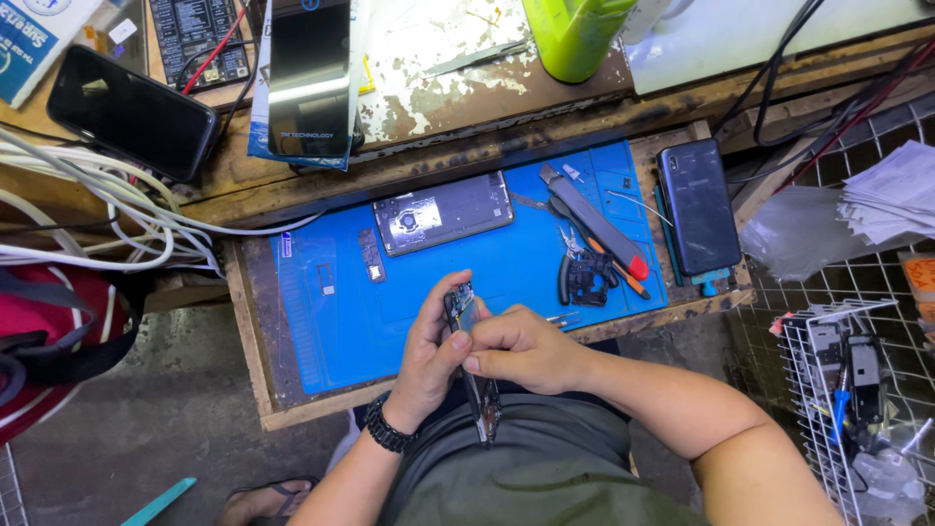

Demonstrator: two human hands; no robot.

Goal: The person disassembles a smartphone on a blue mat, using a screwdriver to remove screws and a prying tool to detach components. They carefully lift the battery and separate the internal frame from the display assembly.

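Blue mat on worn wooden bench

- At lower centre, the left hand and the right hand together grip an opened phone held edge-on, its circuitry showing.
- A black wristband sits on the left wrist.
- Behind the hands, a blue work mat covers a wooden tray.
- On the mat at centre lies a phone back cover; to its right, black pliers and a red-tipped tool.
- A dark phone lies at the mat's right edge.
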